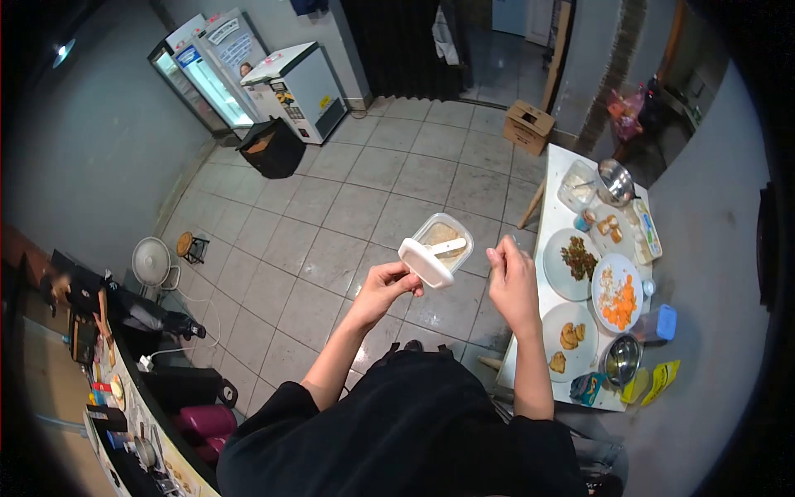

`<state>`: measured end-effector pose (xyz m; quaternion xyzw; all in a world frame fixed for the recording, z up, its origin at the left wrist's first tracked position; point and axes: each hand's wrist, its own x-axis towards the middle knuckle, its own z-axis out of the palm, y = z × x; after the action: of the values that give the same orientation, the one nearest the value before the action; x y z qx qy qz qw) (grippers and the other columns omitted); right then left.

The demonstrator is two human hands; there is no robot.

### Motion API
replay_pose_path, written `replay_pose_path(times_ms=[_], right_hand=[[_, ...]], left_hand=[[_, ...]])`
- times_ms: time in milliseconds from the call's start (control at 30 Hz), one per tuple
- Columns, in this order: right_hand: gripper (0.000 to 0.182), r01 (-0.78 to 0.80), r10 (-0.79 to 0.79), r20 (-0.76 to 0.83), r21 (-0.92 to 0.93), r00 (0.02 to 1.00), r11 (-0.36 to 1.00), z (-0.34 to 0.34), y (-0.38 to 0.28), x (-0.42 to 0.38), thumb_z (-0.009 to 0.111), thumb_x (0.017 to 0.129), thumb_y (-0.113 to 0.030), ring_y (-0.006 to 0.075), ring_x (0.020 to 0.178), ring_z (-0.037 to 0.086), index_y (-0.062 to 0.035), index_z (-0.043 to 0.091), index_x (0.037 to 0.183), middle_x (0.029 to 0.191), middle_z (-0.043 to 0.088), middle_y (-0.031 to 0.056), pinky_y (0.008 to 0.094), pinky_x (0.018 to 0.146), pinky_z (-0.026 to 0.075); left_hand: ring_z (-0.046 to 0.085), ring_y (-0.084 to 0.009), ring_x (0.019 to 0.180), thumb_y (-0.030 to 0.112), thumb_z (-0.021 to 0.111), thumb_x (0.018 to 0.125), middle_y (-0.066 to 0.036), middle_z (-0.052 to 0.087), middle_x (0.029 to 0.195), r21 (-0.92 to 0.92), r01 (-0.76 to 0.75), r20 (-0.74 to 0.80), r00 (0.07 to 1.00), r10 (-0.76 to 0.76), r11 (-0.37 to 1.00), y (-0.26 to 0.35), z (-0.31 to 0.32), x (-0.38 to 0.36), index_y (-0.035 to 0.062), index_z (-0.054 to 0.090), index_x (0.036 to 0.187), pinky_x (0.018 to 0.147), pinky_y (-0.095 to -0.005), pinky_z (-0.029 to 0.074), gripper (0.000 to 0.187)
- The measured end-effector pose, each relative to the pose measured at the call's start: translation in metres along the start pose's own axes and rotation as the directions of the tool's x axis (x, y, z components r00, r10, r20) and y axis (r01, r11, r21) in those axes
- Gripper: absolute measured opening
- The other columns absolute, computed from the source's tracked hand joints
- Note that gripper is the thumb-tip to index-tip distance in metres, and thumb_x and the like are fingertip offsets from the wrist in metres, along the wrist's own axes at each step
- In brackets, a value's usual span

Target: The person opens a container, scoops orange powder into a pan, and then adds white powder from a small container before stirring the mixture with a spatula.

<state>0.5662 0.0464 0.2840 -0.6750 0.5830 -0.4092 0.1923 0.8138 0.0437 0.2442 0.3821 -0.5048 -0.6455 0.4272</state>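
My left hand [387,290] grips a small clear plastic container [465,251] by its white lid end. The lid [426,263] stands tilted open toward me. Pale, grainy powder [445,232] shows inside, and a white strip like a spoon handle [448,246] lies across the opening. To the right of the container, apart from it, my right hand [512,277] is raised with its fingers curled closed. What those fingers hold, if anything, I cannot make out. Both hands are in the air above the tiled floor.
At right, a white table [542,253] carries plates of food, a bowl of chopped orange pieces [617,291], metal bowls [623,360] and packets. A cardboard box [528,126] stands beyond it. At left are a fan [152,261], a stool [191,247] and a seated person [124,302].
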Motion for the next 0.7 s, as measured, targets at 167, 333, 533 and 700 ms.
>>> replay_pose_path(times_ms=[167,333,533,700], right_hand=[[0.023,0.083,-0.081,-0.140,0.006,0.987,0.997,-0.027,0.031,-0.029,0.055,0.088,0.006,0.0417,0.109,0.057,-0.0012,0.054,0.109,0.112,0.060,0.0213,0.0477,0.095,0.043],[0.037,-0.126,0.141,-0.068,0.184,0.988,0.975,-0.050,0.064,-0.065,0.059,0.095,-0.009,0.0308,0.120,0.058,-0.0026,0.050,0.130,0.130,0.057,0.0171,0.0403,0.101,0.046],[0.076,-0.223,0.292,0.047,0.766,0.955,0.603,-0.063,0.087,-0.119,0.052,0.098,-0.057,0.0298,0.118,0.058,-0.0061,0.029,0.149,0.145,0.039,0.0213,0.0413,0.097,0.051],[0.092,-0.091,0.286,-0.115,0.783,0.951,0.616,-0.077,0.101,-0.160,0.053,0.093,-0.067,0.0341,0.128,0.050,-0.0127,0.012,0.155,0.153,0.023,0.0177,0.0457,0.098,0.051]], left_hand=[[0.062,-0.0102,0.080,0.017,0.067,0.096,-0.003,0.068,0.085,-0.001,0.024,0.074,0.997,-0.024,1.000,-0.008,0.035,0.003,-0.0015,0.070,0.100,0.079,-0.0273,0.050,0.019],[0.063,-0.0107,0.082,0.015,0.066,0.096,-0.004,0.068,0.088,-0.005,0.060,0.125,0.990,-0.059,0.998,-0.022,0.071,0.004,-0.0019,0.070,0.103,0.080,-0.0276,0.050,0.019],[0.062,-0.0117,0.081,0.016,0.067,0.096,-0.004,0.067,0.086,0.047,0.114,0.271,0.955,-0.122,0.992,-0.044,0.123,0.013,-0.0016,0.070,0.102,0.080,-0.0290,0.049,0.019],[0.061,-0.0119,0.082,0.018,0.067,0.096,-0.004,0.067,0.086,0.075,0.151,0.401,0.901,-0.168,0.986,-0.066,0.176,0.021,-0.0009,0.069,0.101,0.080,-0.0287,0.049,0.019]])
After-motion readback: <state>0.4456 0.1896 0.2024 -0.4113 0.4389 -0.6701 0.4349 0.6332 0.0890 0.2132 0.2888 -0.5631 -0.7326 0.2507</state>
